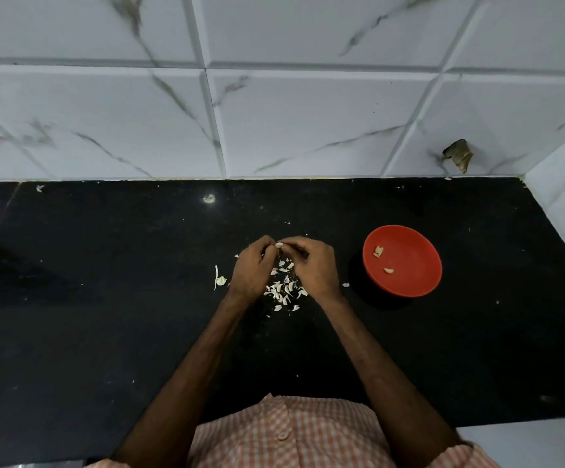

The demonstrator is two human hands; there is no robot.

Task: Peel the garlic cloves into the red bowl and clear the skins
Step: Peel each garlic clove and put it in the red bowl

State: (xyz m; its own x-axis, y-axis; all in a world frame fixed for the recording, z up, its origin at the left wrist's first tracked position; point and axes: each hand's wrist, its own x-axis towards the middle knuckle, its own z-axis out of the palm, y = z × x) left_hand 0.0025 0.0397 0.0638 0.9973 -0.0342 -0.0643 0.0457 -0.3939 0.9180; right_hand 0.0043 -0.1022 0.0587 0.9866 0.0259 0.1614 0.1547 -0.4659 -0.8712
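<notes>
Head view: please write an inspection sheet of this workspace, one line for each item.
Surface: black counter, speckled with white flecks.
Job's things: red bowl right of the hands, a few peeled cloves in it; skins heaped under the hands; one clove held above the heap.
Clutter: a garlic scrap left of the left hand; a skin bit beside the bowl.
Grippers: left hand and right hand both pinch the clove.
Cables: nothing seen.
Surroundings: marbled white wall tiles, one with a broken hole at the right; checked shirt at the bottom edge.
</notes>
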